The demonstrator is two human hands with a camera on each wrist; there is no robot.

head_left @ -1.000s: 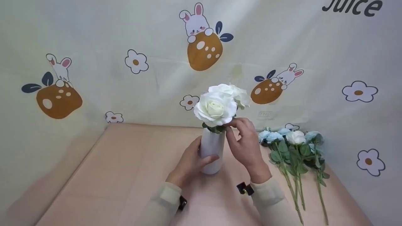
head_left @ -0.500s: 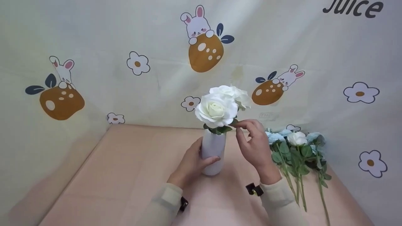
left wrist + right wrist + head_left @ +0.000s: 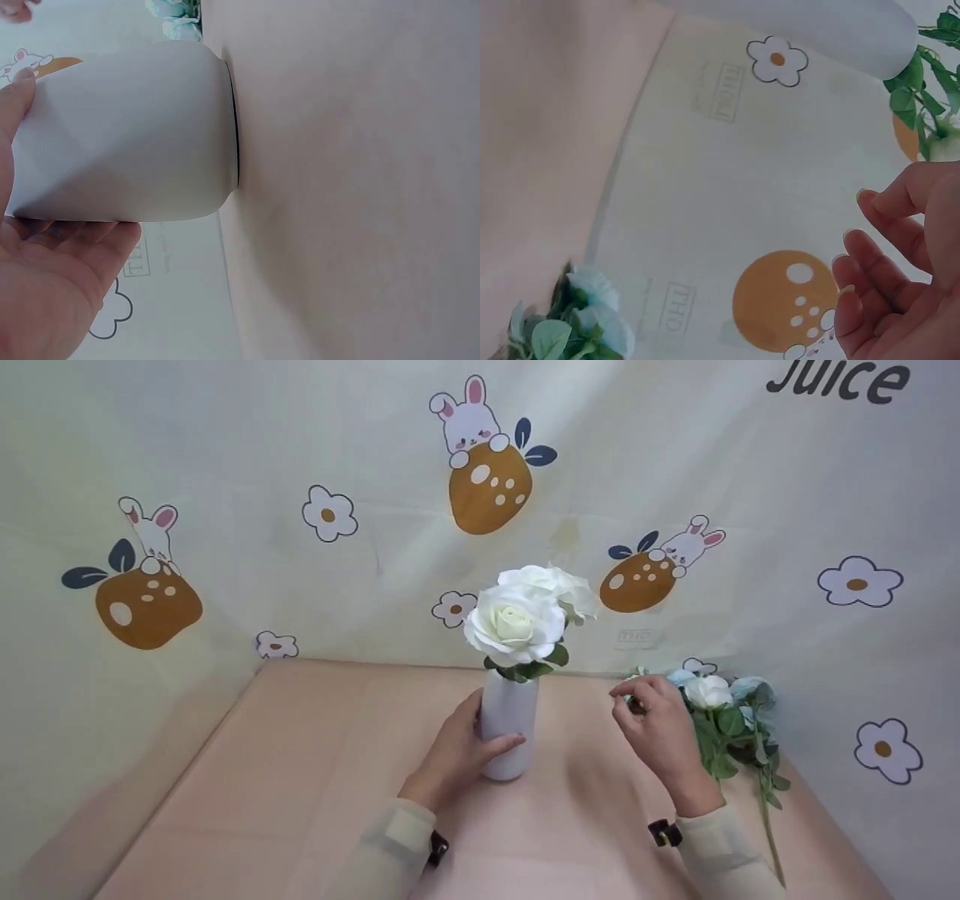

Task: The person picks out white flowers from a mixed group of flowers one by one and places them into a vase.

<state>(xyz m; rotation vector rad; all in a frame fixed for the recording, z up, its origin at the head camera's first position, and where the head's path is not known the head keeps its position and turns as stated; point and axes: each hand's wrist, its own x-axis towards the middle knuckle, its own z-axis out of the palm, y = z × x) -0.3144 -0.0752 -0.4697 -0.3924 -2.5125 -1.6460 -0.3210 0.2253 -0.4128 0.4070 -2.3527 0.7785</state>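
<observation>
My left hand (image 3: 452, 754) grips a white vase (image 3: 510, 720) that stands upright on the table. In the left wrist view the thumb lies on one side of the vase (image 3: 142, 135) and the fingers on the other. Two white roses, a front one (image 3: 514, 622) and one behind it (image 3: 571, 591), rise from its mouth, with green leaves (image 3: 529, 669) at the neck. To the right of the vase and apart from it, my right hand (image 3: 664, 735) is in the air with nothing in it. Its fingers (image 3: 874, 262) are loosely bent in the right wrist view.
Right of my right hand lie loose long-stemmed flowers, among them a white rose (image 3: 709, 691) and light blue ones (image 3: 752, 690); the hand partly hides them. A printed cloth wall (image 3: 390, 562) rises behind the pinkish table (image 3: 315, 780).
My right hand has let go at the leaves under the roses and moved right, toward the loose flowers. My left hand, the vase and the roses stay in place.
</observation>
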